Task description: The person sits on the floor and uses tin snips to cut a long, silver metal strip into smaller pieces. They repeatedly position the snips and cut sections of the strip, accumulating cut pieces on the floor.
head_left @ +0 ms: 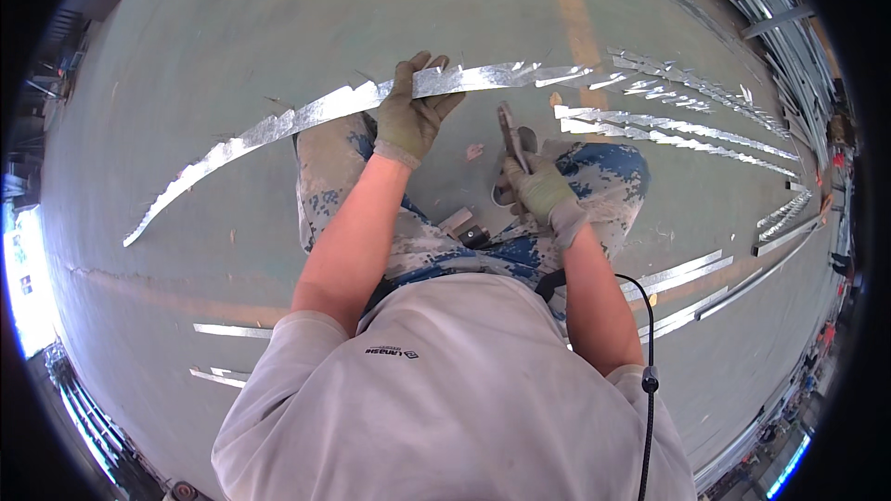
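My left hand point(413, 111), in a grey-green work glove, is closed on a long shiny metal strip point(316, 111) with notches and bent-up tabs along its far edge. The strip spans from low on the left to the right beyond my knees and looks curved in this view. My right hand point(541, 190), gloved as well, grips a narrow dark metal tool point(512, 137). It points away from me, its end a little below the strip and apart from it. My fingers hide its handle, so its exact kind cannot be told.
More notched metal strips point(677, 121) lie on the green floor point(232, 28) to the right. Plain strips point(687, 274) lie nearer on the right, others point(232, 330) at lower left. Long metal profiles point(775, 14) are stacked at far right. A black cord point(650, 343) hangs beside my right arm.
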A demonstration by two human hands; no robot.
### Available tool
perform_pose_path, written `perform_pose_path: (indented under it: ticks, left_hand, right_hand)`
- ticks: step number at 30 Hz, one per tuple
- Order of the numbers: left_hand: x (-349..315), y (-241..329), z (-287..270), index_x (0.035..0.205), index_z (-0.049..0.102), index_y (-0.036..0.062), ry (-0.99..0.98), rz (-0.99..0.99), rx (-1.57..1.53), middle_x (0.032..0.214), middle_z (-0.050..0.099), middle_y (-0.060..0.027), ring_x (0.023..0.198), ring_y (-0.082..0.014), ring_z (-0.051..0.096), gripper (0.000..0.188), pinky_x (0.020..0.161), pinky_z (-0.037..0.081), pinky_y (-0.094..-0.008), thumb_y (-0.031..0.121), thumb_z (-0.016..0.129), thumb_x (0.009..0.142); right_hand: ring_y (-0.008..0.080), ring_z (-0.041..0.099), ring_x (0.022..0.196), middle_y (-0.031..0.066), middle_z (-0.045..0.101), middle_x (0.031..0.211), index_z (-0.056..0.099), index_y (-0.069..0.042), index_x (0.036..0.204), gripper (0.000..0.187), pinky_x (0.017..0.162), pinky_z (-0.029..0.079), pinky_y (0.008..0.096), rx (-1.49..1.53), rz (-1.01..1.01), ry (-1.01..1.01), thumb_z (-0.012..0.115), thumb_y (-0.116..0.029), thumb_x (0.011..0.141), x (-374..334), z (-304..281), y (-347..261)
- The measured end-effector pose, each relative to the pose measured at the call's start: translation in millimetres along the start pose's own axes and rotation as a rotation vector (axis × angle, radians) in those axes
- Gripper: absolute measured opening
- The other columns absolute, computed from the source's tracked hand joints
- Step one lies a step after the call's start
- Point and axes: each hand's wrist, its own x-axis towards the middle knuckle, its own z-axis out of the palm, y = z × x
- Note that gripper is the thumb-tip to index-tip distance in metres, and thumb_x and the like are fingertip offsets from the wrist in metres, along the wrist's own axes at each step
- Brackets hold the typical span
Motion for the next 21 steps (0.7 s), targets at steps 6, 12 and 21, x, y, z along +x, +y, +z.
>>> perform_pose_path:
  ticks: [6, 12, 21]
  left_hand:
    - [-2.7, 2.4, -0.1, 0.142, 0.049, 0.0015, -0.094, -0.087, -0.051, 0.141, 0.059, -0.0231, 0.12, -0.0405, 0.067, 0.059, 0.104, 0.057, -0.0607, 0.051, 0.046, 0.109]
    - [-2.8, 2.1, -3.1, 0.141, 0.049, 0.0004, -0.113, -0.106, -0.067, 0.142, 0.059, -0.0239, 0.12, -0.0399, 0.068, 0.061, 0.104, 0.056, -0.0618, 0.052, 0.045, 0.109]
    - [-2.9, 1.3, -3.9, 0.14, 0.051, -0.0008, -0.09, -0.1, -0.065, 0.142, 0.059, -0.0248, 0.12, -0.0403, 0.068, 0.059, 0.104, 0.057, -0.0605, 0.049, 0.048, 0.109]
  right_hand:
    - [0.0153, 0.063, 0.065, 0.0048, 0.067, 0.089, 0.064, -0.007, 0.119, 0.039, 0.053, 0.05, 0.0331, -0.007, -0.12, -0.083, 0.058, -0.043, 0.106, 15.9, 36.1, -1.0]
    - [0.0169, 0.062, 0.063, 0.0052, 0.066, 0.082, 0.066, -0.007, 0.115, 0.034, 0.057, 0.051, 0.0337, -0.01, -0.147, -0.012, 0.06, -0.04, 0.105, 19.0, 42.7, -7.9]
    - [0.016, 0.06, 0.061, 0.0033, 0.065, 0.077, 0.066, -0.007, 0.11, 0.031, 0.057, 0.051, 0.0346, -0.081, -0.159, -0.015, 0.059, -0.037, 0.105, 24.2, 42.2, -12.2]
